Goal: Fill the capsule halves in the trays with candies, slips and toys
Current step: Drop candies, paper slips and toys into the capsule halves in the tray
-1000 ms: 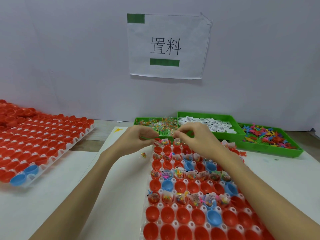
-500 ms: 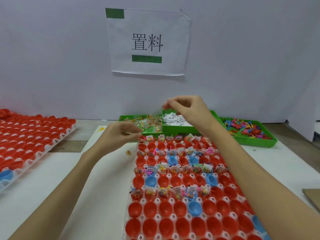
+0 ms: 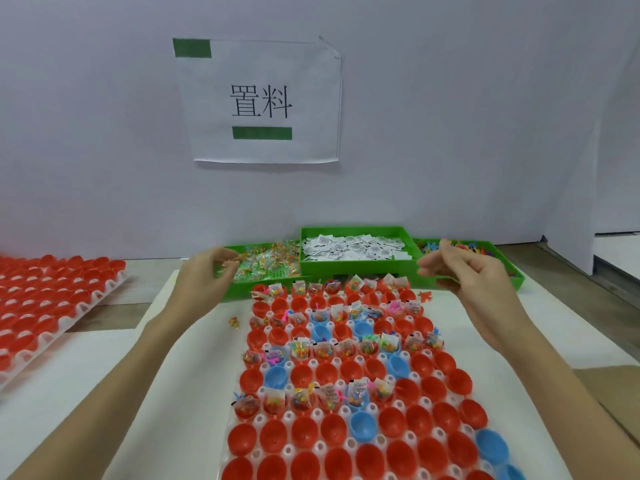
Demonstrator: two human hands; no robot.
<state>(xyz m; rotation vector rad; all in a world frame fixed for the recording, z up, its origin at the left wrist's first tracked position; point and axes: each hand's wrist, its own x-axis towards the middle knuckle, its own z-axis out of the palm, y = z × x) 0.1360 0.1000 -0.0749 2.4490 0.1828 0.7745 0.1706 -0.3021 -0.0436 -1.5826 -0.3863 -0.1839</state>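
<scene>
A white tray (image 3: 320, 446) of red and blue capsule halves lies in front of me; several rows at its far end hold candies, slips and toys, and the near rows are bare cups. Behind it stand three green bins: candies (image 3: 273, 263), paper slips (image 3: 353, 249) and coloured toys (image 3: 485, 251). My left hand (image 3: 207, 271) hovers at the candy bin's left edge, fingertips pinching a small orange piece. My right hand (image 3: 464, 271) hangs over the toy bin's front rim, fingers relaxed and pointing left, with nothing seen in it.
A second tray of red capsule halves (image 3: 52, 306) sits at the left on a lower surface. One loose candy (image 3: 233, 322) lies left of the centre tray and a stray orange toy (image 3: 425, 296) right of it. Brown cardboard (image 3: 616, 393) lies at the right edge.
Both hands have left the tray's far row. My right hand rose over the slips bin, then swung right to the toy bin. My left hand drifted back to the candy bin.
</scene>
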